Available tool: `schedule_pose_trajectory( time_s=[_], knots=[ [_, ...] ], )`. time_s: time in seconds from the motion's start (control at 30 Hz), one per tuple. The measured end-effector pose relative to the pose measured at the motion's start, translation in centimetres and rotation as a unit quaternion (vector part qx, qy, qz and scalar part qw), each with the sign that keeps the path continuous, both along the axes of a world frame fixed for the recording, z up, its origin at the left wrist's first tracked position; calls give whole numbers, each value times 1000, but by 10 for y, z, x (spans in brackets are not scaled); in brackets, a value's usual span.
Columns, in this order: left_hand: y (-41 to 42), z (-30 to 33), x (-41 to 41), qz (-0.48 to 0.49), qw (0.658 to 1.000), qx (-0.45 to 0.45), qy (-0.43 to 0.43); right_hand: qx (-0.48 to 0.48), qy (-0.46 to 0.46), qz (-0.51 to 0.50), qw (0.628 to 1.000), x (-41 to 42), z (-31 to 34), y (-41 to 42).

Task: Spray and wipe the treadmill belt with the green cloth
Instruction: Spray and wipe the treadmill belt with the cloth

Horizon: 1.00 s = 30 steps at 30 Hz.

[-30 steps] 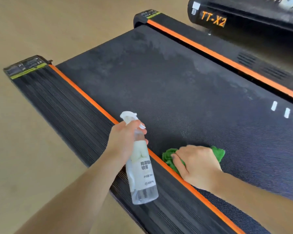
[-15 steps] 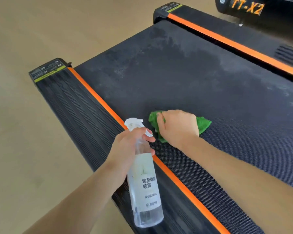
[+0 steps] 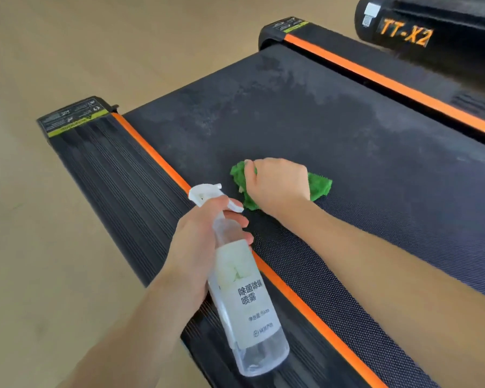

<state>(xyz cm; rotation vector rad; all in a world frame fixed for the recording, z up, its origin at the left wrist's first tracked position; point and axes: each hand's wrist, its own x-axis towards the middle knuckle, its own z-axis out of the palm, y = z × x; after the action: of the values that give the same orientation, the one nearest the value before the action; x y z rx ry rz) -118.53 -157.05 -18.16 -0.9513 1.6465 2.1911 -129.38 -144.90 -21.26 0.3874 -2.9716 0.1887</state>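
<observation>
Right hand [image 3: 277, 186] clamped on green cloth [image 3: 319, 187], pressed to treadmill belt [image 3: 347, 152] near left orange stripe [image 3: 151, 152]. Left hand [image 3: 205, 236] gripping spray bottle [image 3: 244, 298] by neck, finger at trigger. Risks: accidental squeeze wetting right wrist; pale patches farther up belt likely missed. Count: one cloth, one bottle, two orange stripes, two hands.

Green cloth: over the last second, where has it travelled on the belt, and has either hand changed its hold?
The right hand has pushed the green cloth up the treadmill belt, away from the person, along the orange strip toward the hazy patches. The left hand still grips the spray bottle above the side rail; nothing was picked up or released.
</observation>
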Motion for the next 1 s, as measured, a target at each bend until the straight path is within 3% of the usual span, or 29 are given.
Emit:
schedule_pose_trajectory(
  time_s=[0.17,0.3,0.43,0.57,0.7,0.8,0.9,1.0],
  knots=[
    [-5,-2,11,-43,999,2,-9,43,-40,169,984,121,5,70],
    [-7,-4,-2,-68,997,24,-4,36,6,239,970,98,3,69],
    [-16,-10,-13,-66,998,12,-11,107,44,173,978,20,-2,-7],
    [-25,-14,-16,-55,998,20,-12,78,4,55,995,-13,3,-49],
    [-29,-11,-14,-55,998,31,-15,79,-29,150,985,73,9,13],
    [-18,-9,-15,-37,999,29,-7,17,-28,192,981,137,12,83],
    [-11,-3,-11,-32,999,16,6,19,7,262,965,124,3,94],
    [-8,-1,-7,-31,999,-14,33,42,53,223,973,67,-2,41]
  ],
)
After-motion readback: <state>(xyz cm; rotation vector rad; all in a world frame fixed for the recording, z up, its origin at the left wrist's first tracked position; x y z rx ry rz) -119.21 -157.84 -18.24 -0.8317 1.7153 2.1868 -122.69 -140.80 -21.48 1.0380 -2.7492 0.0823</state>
